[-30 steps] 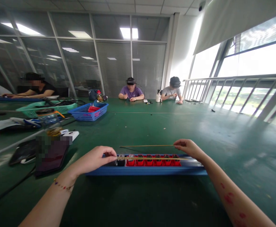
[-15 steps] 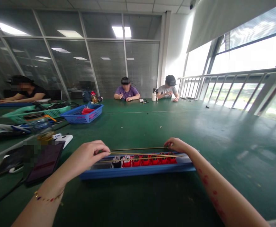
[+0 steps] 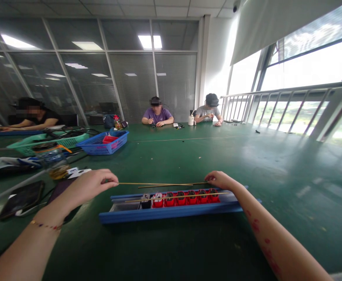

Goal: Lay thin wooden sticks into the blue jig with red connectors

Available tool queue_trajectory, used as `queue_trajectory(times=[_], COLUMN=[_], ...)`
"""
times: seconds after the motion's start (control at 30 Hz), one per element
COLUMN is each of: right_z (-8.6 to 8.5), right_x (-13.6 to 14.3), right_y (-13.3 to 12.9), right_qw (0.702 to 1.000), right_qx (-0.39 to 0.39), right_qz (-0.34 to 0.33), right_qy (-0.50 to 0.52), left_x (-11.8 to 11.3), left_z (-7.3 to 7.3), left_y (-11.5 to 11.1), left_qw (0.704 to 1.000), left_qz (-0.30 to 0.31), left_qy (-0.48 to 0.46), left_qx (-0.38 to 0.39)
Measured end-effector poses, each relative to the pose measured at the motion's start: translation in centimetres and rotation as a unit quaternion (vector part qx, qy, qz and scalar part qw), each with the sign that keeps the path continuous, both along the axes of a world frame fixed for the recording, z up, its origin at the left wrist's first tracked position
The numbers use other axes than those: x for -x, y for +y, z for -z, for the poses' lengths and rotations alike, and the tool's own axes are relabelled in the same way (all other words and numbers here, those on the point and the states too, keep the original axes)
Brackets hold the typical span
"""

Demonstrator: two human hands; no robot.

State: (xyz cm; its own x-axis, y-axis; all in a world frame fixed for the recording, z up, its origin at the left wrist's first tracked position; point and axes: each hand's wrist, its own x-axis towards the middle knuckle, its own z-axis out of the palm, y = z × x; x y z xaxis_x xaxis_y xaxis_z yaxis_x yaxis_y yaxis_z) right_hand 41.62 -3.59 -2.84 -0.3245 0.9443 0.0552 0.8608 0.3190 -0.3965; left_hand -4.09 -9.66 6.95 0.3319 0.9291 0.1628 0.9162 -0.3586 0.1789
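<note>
Left grip [image 3: 95, 182] pinching stick [image 3: 130, 183], label [image 3: 72, 170] illegible

No readable text, brands or numbers. White tag [image 3: 72, 170] by the jar [image 3: 49, 158] has a dark mark, too small to read.

Here's the long blue tray [image 3: 171, 214], grey-floored at its left end, six red containers [image 3: 181, 201] lined up snugly inside, one black container [image 3: 145, 204] closing the row on the left! A slim tan stick [image 3: 177, 197] stretches lengthwise across them. Beyond the far rim, a second stick [image 3: 147, 184] and a third stick [image 3: 200, 183] overlap at a shallow angle!
</note>
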Motion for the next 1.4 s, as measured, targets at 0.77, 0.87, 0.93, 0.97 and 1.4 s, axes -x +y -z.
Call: queue_trajectory(times=[0.77,0.87,0.93,0.97,1.4], right_z=[-0.1,0.1,0.1,0.1,0.5], right_x=[0.1,0.1,0.0,0.0,-0.2], right_y=[0.0,0.1,0.2,0.2,0.4], right_qw=[0.999,0.999,0.999,0.999,1.0], right_qx=[-0.005,-0.005,-0.005,-0.005,0.001], right_qz=[-0.041,-0.037,-0.037,-0.038,-0.024], right_qy=[-0.019,-0.02,-0.015,-0.013,-0.01], left_x=[-8.3,-8.1,-7.9,-7.8,-2.1], left_z=[1.2,1.1,1.8,2.2,-0.1], left_y=[-1.7,-3.4,-3.6,-3.6,-1.3], left_qw=[0.985,0.986,0.989,0.99,0.979], left_qz=[0.081,0.076,0.074,0.076,-0.008], left_qy=[-0.072,-0.052,-0.053,-0.051,0.015], left_qx=[0.134,0.137,0.115,0.103,-0.203])
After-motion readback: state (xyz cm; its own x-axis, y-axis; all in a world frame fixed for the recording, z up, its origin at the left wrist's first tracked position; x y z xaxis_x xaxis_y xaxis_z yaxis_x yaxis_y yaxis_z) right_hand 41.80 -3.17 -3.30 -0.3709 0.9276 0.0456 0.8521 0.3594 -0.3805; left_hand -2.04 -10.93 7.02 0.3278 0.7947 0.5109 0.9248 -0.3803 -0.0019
